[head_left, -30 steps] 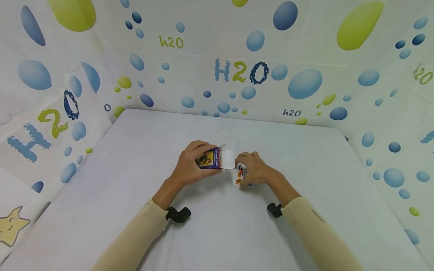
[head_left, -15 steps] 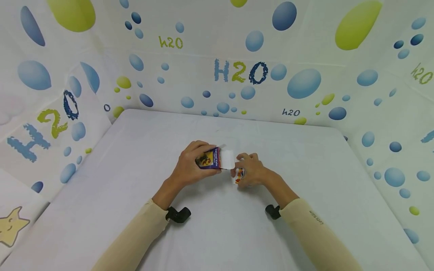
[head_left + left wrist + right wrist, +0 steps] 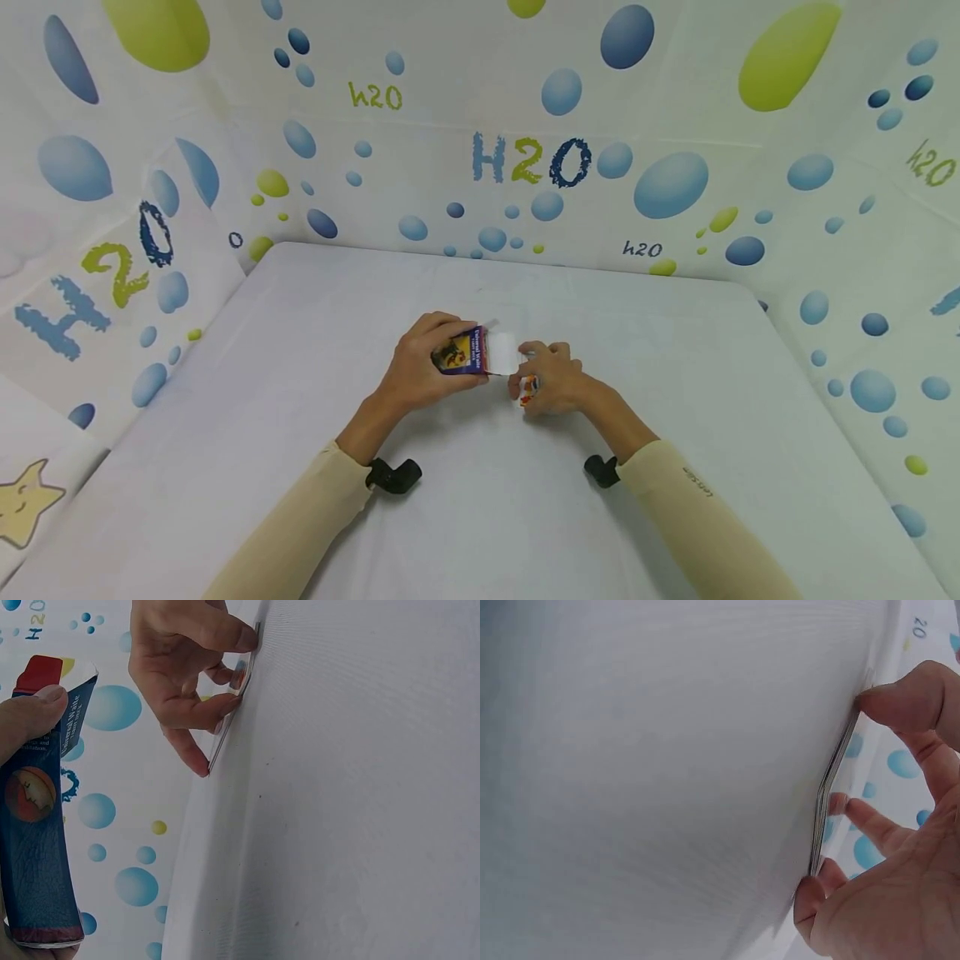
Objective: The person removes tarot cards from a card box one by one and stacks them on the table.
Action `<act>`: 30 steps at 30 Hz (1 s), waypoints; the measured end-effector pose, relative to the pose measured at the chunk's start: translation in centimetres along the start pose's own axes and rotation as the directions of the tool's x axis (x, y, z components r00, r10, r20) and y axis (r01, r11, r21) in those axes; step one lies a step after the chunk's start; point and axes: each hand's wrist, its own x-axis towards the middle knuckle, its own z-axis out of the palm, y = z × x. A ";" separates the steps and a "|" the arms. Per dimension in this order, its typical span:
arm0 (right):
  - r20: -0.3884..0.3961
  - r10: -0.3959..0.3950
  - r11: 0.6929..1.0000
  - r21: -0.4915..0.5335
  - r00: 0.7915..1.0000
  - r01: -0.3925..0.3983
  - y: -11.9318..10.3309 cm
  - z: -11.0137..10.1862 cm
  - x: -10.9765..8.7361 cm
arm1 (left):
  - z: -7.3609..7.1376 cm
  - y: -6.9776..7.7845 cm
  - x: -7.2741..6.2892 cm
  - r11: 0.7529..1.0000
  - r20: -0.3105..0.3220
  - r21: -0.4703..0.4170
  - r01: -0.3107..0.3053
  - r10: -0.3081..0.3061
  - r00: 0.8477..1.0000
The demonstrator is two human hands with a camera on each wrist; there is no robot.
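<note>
My left hand (image 3: 420, 364) grips a dark blue tarot card box (image 3: 459, 353), holding it on its side above the table. Its white end flap (image 3: 502, 353) stands out to the right, and "Universal Waite" shows on the edge. In the left wrist view the box (image 3: 36, 832) has a red tab at the open end. Just right of the flap, my right hand (image 3: 557, 382) holds a thin stack of cards (image 3: 528, 390) low over the cloth, the picture side mostly covered by fingers. The right wrist view shows these cards (image 3: 823, 795) bowed between thumb and fingers.
A white cloth (image 3: 480, 517) covers the table. Behind and at both sides hang white curtains (image 3: 420, 125) printed with blue and green bubbles and "H2O". Black wrist mounts (image 3: 396, 476) stick out from both beige sleeves (image 3: 307, 517).
My right hand's fingers have closed further around the cards, covering more of their picture side, with the hand shifting slightly left. The left hand and box stay nearly still.
</note>
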 end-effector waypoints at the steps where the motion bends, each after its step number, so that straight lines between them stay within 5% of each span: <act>1: -0.006 0.001 1.000 0.008 1.000 -0.001 0.1 0.0 0.0 | 0.0 0.0 0.0 1.000 0.000 -0.002 0.000 0.000 1.000; 10: -0.068 -0.019 0.986 0.167 0.998 0.030 1.6 -0.5 -0.3 | -0.1 0.1 0.1 1.000 -0.001 -0.007 0.007 -0.007 1.000; 17: -0.222 -0.076 0.927 0.342 0.972 0.151 2.3 -1.1 -0.7 | 0.0 0.1 0.1 1.000 0.000 0.005 0.010 -0.010 1.000; 30: -0.572 -0.030 0.872 0.385 0.820 0.301 0.5 -0.5 -1.5 | 0.1 0.4 0.0 1.000 0.022 -0.001 0.010 -0.010 1.000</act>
